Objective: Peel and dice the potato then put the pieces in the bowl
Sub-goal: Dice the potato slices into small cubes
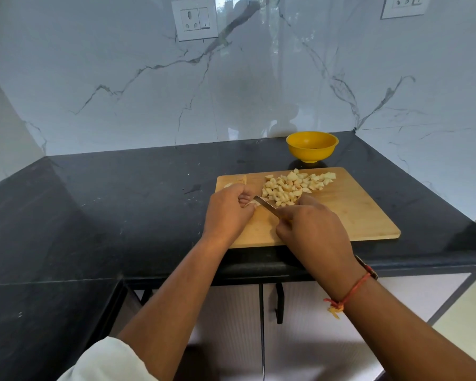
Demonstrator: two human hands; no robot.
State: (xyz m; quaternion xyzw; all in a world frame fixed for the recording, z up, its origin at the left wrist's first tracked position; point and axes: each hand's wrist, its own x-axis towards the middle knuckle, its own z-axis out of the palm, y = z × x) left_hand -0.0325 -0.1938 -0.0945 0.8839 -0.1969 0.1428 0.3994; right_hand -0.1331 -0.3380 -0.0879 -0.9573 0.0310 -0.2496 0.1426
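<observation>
Currently the left hand (228,211) lies on the near-left part of the cutting board (363,215), fingers curled down over a small potato piece (248,204) and pinning it to the wood (only a pale sliver of it shows beneath the fingertips). The right hand (315,232) is closed around the handle of a knife (265,205), the handle mostly hidden in the fist; the blade points away and to the left, its tip beside the left hand's fingers and at the held piece, though contact cannot be confirmed. Just beyond the blade lies the diced potato (294,185), a loose heap of pale cubes spread across the far middle of the board. Two further scraps (238,181) sit at the board's far left corner, apart from the heap. A red thread (353,290) is tied round the right wrist; a white sleeve (107,361) covers the left arm near the elbow. The board rests flat on a black counter (121,202). The yellow bowl (312,146) stands upright on the counter just beyond the board's far edge, behind the heap and apart from it. A white veined wall (121,78) rises behind, carrying two sockets (194,19); pale cabinet doors (231,325) with a black handle (279,302) stand below the counter.
</observation>
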